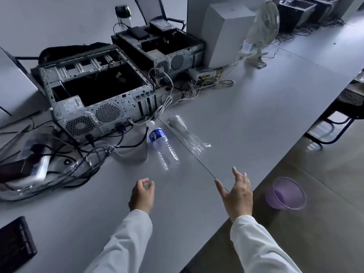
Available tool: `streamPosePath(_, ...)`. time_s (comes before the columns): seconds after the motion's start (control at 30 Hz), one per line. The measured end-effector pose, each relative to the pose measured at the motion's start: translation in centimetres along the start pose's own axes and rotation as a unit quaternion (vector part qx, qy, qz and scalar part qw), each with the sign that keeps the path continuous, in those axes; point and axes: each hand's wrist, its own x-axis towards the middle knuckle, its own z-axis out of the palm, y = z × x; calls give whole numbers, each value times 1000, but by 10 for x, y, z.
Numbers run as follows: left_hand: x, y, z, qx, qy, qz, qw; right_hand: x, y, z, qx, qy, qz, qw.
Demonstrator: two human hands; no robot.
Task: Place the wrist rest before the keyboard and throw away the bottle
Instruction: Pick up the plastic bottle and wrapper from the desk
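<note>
A clear, ribbed plastic water bottle (162,145) with a blue label and a pale cap lies on its side on the grey desk (246,119), cap toward the open metal computer case (96,99), and looks empty. Just beside it lies a crumpled clear plastic wrapper (186,134). Both hands hover nearer the desk's front edge (white sleeves): the left hand (142,195) loosely curled, holding nothing, the right hand (236,192) spread wide. A translucent purple plastic bin (285,193) stands on the floor.
</note>
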Motion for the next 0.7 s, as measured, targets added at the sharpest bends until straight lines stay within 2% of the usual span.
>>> streamPosePath(0.33,54,52,26,-87,3,-34,996,86,-47,42,-11,-60,-51,997)
streamPosePath(0.7,100,92,68,-115,81,-108,984,183,-82,94,-106,-168,-140,970)
